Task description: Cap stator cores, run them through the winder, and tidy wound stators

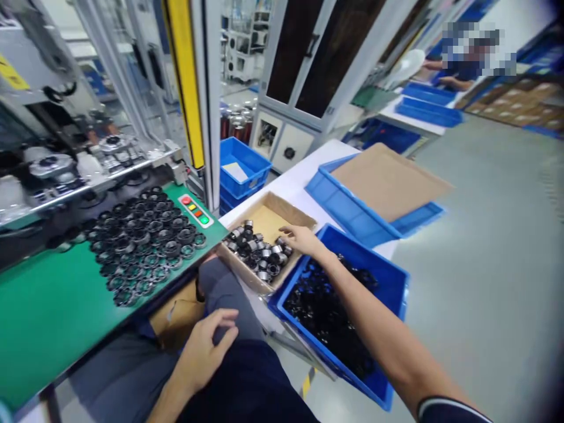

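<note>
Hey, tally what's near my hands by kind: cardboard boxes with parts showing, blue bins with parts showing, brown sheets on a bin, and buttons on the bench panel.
Cardboard box with silver and black parts: 1
Blue bin with black parts: 1
Brown sheet: 1
Buttons: 4
Total: 7

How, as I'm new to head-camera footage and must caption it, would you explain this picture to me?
The hands at work are a person's own, bare, not a robot's. The one picture comes from a camera worn on that person's head, looking forward and down. The right hand is over a cardboard box of black-and-silver parts; whether its grip has closed on one is unclear. The left hand is above the grey trousers, fingers loosely curled, nothing visible in it. Beside the box, a blue bin holds black pieces. On the green surface lie many dark rings, near a button panel.
</note>
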The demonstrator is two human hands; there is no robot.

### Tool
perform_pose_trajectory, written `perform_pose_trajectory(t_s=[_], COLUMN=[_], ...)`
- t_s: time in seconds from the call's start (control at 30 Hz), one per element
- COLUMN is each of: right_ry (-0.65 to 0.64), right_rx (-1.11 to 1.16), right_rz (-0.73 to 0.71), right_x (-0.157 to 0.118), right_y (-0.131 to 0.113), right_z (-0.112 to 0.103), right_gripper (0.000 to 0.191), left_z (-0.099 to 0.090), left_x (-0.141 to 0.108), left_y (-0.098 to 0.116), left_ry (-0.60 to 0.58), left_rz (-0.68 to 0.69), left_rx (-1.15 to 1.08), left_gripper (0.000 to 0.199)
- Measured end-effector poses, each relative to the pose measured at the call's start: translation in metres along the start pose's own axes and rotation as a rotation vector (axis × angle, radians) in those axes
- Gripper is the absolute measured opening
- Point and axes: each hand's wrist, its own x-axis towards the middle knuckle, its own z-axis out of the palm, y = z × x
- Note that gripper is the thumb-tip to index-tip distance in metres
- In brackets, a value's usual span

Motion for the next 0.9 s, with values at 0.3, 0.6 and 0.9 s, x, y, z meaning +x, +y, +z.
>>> perform_pose_trajectory(t_s=[0.3, 0.6, 0.9], right_ry=[-0.42, -0.67, -0.638], right_rx=[-0.168, -0.126, -0.14], right_rz=[-0.049, -0.088, -0.154], right_x=[0.052, 0.069, 0.069], right_y=[0.031, 0.055, 0.061], right_z=[0.006, -0.006, -0.004], right_gripper=[0.043, 0.043, 0.037], left_z=[0.038, 0.048, 0.063], left_x=[0.282, 0.395, 0.399], left_y=[0.1, 0.092, 0.116], left_ry=[-0.11, -0.572, -0.509], left_rz=[0.202, 0.056, 0.088], left_rx=[0.656, 0.928, 1.075], left_gripper=[0.031, 0.032, 0.025])
